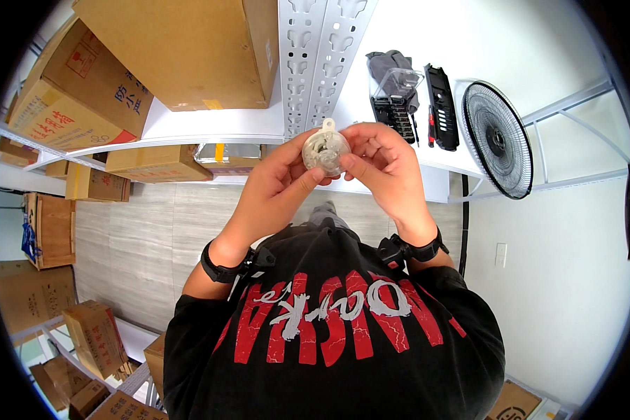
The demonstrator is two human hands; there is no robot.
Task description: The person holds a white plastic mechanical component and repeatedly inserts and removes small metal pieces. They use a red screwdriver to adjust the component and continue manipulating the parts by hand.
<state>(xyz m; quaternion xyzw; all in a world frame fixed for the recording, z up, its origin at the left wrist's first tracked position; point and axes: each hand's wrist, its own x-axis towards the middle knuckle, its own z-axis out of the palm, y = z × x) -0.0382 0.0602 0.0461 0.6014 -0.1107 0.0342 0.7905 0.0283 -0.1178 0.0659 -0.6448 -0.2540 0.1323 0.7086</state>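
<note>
Between both hands, in front of my chest, is a small round whitish plastic part (325, 151) with a tab and hole at its top edge. It looks like a gear housing, with pale greasy-looking matter and a darker spot in its middle. My left hand (278, 178) grips its left side, the thumb across the lower rim. My right hand (386, 166) pinches the right side between thumb and curled fingers. Its underside and the fingertips behind it are hidden.
Beyond my hands, a white shelf (353, 105) bears an open bit set (393, 115), a dark grey cloth (388, 66), a black plastic tray (441, 105) and a red-black screwdriver (431, 129). A round fan grille (498, 140) leans at right. Cardboard boxes (182, 52) fill the left shelves.
</note>
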